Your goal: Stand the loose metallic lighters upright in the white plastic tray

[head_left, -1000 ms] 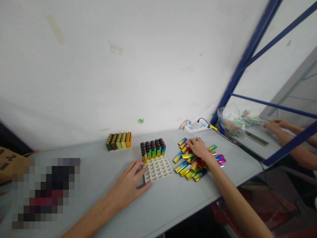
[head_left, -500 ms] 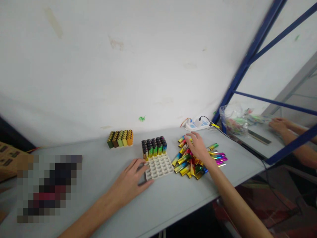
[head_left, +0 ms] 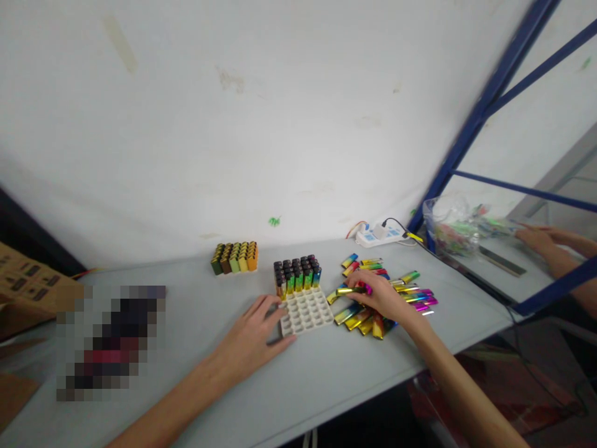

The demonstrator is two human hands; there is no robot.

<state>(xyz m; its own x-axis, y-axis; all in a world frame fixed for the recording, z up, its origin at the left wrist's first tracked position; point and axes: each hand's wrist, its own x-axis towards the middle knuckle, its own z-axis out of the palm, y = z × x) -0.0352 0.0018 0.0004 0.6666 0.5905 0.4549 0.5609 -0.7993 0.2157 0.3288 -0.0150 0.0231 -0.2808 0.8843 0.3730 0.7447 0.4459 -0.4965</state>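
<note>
My left hand (head_left: 259, 330) rests at the left side of a white tray (head_left: 305, 311) with rows of pockets, its thumb at the front corner and index finger on the left rim. In the back rows of the tray stand several lighters (head_left: 298, 283) with black tops and shiny gradient bodies; the front pockets hold nothing. Over a loose pile of shiny, multicoloured lighters (head_left: 357, 318), my right hand (head_left: 380, 295) is closed on a gold lighter (head_left: 347, 290) whose end points left. A magenta piece shows by the fingers; whether it is also held is unclear.
A block of green, brown, yellow and orange lighters (head_left: 236, 258) stands behind, near the wall. A power strip (head_left: 380, 235) lies at the back right. Blue frame bars (head_left: 466, 149) rise at right; beyond them are a plastic bag (head_left: 450, 227) and another person's hands (head_left: 541, 239). A cardboard box (head_left: 28, 280) is left.
My right hand has come down and closed on a gold lighter from the pile, shifting some others. My left hand stays at the tray. The view has turned slightly left.
</note>
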